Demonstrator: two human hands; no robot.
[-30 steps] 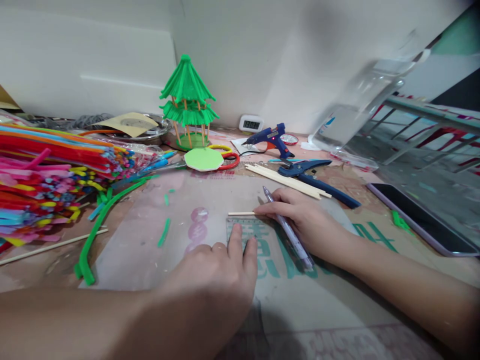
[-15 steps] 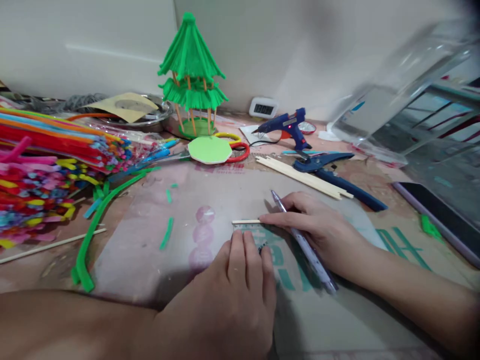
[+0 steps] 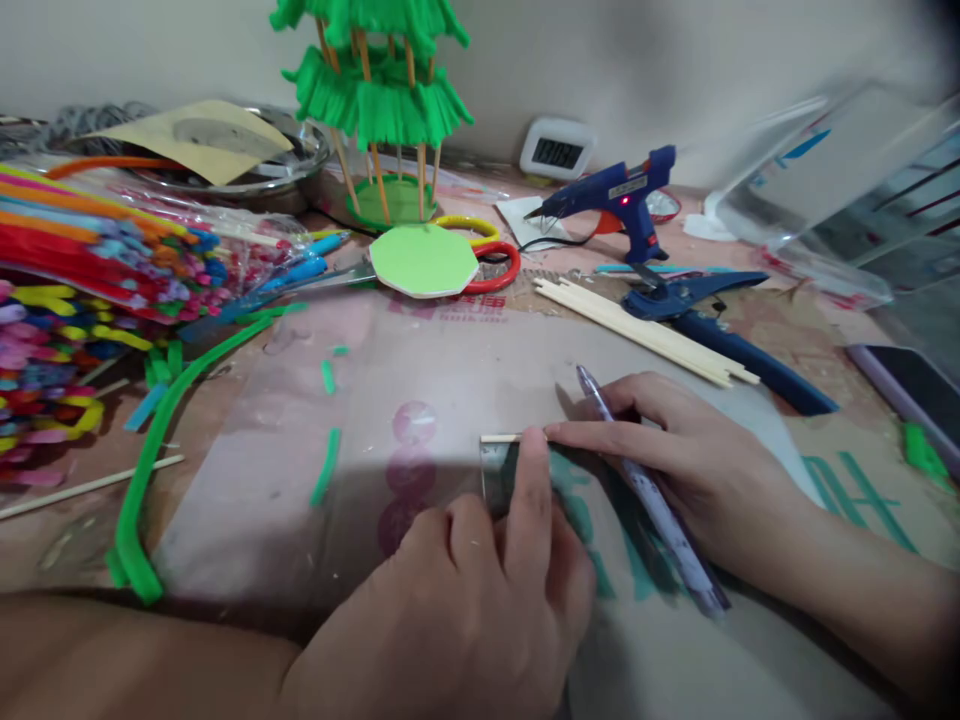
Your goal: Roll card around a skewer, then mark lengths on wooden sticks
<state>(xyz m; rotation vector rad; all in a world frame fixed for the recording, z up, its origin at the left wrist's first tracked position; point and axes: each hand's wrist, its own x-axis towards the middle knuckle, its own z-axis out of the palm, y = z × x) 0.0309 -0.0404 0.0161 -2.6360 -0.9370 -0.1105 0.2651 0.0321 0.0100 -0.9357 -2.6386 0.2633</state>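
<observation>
A short thin wooden stick [image 3: 499, 438] lies along the edge of a clear ruler [image 3: 493, 475], mostly covered by my left hand. My left hand [image 3: 480, 570] rests over the ruler, its index finger stretched out with the tip on the stick and the other fingers curled down. What its thumb does is hidden. On the right, my right hand [image 3: 660, 450] holds a purple patterned pen [image 3: 652, 500] slanted between its fingers. Its index fingertip touches the stick's right end, close to the left fingertip.
Beyond lie wooden sticks [image 3: 637, 330], blue cutters [image 3: 742, 350], scissors [image 3: 502, 268] under a green octagon [image 3: 424, 260], and a blue glue gun [image 3: 615, 195]. A green tiered model [image 3: 382, 100] stands behind. Pipe cleaners [image 3: 90, 260] crowd the left; a phone [image 3: 911, 395] lies right.
My left hand has gone from flat fingers on the ruler to a pointing index finger on the stick. The view has tilted down and come closer. The right hand still holds the pen.
</observation>
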